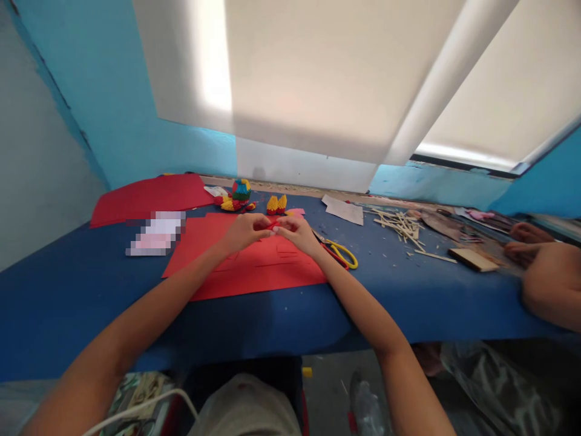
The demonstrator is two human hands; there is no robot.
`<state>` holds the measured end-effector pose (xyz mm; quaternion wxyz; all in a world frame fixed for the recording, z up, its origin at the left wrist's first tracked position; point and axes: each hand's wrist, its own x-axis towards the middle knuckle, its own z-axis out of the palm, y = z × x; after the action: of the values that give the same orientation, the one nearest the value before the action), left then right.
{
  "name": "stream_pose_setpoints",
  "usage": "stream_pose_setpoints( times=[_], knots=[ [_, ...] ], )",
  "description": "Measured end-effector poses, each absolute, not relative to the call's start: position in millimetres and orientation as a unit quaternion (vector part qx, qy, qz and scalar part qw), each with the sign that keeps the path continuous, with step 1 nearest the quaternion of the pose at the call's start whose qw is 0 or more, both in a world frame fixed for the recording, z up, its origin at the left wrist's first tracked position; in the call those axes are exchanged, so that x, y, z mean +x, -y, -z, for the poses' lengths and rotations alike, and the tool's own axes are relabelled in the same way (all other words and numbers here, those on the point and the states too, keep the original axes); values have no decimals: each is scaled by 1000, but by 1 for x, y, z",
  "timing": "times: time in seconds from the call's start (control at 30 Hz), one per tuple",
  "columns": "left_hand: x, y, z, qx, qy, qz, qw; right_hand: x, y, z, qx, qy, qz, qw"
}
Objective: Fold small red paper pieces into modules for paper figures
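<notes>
My left hand (249, 232) and my right hand (294, 232) meet over the red paper sheets (263, 275). Pinched between the fingertips of both is a small red paper piece (272, 226), its exact shape partly hidden by the fingers. Several thin red paper strips lie on the sheets below, hard to tell from the red ground. Beside my right wrist rest scissors (342, 254) with yellow and red handles, their blades partly behind the hand. Beyond my hands stand yellow and red folded-paper pieces (276, 204) and a round multicoloured folded-paper object (241, 190).
A large red sheet (149, 198) lies at the back left, near a blurred-out pale rectangle (157, 234). To the right are a pile of thin wooden sticks (399, 225), white paper (344, 210) and a wooden block (472, 259). Another person's arm (554, 281) rests at the right edge.
</notes>
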<state>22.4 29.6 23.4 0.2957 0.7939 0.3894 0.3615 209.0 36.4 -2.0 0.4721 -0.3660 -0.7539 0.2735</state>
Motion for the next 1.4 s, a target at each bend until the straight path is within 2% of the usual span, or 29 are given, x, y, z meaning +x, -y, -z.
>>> stream_pose_setpoints(
  times=[0.13,0.53,0.77,0.93,1.0,1.17,1.4],
  knots=[
    [22,-32,-21,791,-385,-369,300,206,-31,-3,-339,754,-302,474],
    [25,-29,-21,805,-387,-376,246,206,-33,-2,-380,726,-293,493],
    [25,-27,-26,774,-358,-387,350,207,-29,-8,-373,711,-290,520],
    [24,-26,-28,793,-342,-310,398,206,-28,-8,-355,716,-279,532],
    [25,-26,-28,805,-338,-303,381,206,-29,-7,-351,709,-280,544],
    [31,-26,-27,838,-362,-326,246,204,-34,-4,-368,676,-286,571],
    [32,-29,-12,826,-347,-361,259,207,-31,-7,-326,693,-377,521]
  ],
)
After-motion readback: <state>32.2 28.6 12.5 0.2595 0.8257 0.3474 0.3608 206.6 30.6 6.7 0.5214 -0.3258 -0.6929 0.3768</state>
